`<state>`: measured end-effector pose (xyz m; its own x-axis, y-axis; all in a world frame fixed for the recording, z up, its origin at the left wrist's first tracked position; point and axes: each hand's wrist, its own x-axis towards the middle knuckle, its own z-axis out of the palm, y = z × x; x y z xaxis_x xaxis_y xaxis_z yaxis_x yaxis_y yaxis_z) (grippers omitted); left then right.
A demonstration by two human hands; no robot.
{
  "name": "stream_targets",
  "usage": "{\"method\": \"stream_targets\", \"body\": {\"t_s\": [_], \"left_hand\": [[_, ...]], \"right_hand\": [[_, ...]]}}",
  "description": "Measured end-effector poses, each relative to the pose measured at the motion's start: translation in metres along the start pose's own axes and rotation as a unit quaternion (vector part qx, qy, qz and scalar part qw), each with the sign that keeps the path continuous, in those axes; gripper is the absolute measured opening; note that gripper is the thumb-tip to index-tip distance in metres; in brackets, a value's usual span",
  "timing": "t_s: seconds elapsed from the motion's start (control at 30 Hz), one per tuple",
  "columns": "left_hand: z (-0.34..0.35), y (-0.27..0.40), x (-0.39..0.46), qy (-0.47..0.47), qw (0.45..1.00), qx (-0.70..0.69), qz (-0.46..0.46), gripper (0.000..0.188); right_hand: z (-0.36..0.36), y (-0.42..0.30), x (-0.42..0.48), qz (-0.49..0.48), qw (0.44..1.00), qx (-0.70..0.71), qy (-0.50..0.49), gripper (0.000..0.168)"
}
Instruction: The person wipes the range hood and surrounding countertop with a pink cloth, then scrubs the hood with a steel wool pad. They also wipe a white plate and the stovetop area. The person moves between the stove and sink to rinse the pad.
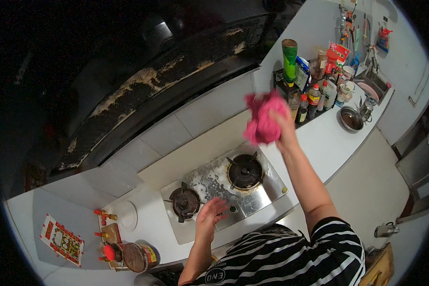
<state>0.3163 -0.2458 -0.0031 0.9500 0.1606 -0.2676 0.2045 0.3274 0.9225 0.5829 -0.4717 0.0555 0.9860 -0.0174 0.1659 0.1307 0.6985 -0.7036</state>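
Note:
My right hand (pixel 284 125) grips a crumpled pink cloth (pixel 266 118), raised in front of the wall and blurred by motion. Below and to the left of it lies a stainless steel two-burner gas stove (pixel 271 189), with whitish foam or residue between the burners. My left hand (pixel 211 212) is over the stove's front edge, near the left burner (pixel 184 203), fingers apart and nothing in them. The right burner (pixel 245 171) sits below the cloth. A small yellow-green object (pixel 284 190) lies at the stove's right corner.
A dark range hood (pixel 186 85) with a stained edge hangs above. At the right stand a rack of sauce bottles (pixel 313 96), a metal bowl (pixel 351 119) and a sink (pixel 377 80). A white plate (pixel 128 216) and a large lidded jar (pixel 135 256) are on the left counter.

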Motion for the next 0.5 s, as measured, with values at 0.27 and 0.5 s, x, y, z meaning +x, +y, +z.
{"method": "stream_targets", "body": {"t_s": [0.27,0.5], "left_hand": [[0.000,-0.008,0.003,0.081,0.996,-0.044,-0.004,0.033],[-0.010,-0.006,-0.010,0.141,0.988,-0.046,-0.032,0.031]], "right_hand": [[0.064,-0.008,0.153,-0.306,0.946,0.105,0.010,0.031],[0.161,0.144,0.067,-0.289,0.916,-0.258,0.099,0.059]]}}
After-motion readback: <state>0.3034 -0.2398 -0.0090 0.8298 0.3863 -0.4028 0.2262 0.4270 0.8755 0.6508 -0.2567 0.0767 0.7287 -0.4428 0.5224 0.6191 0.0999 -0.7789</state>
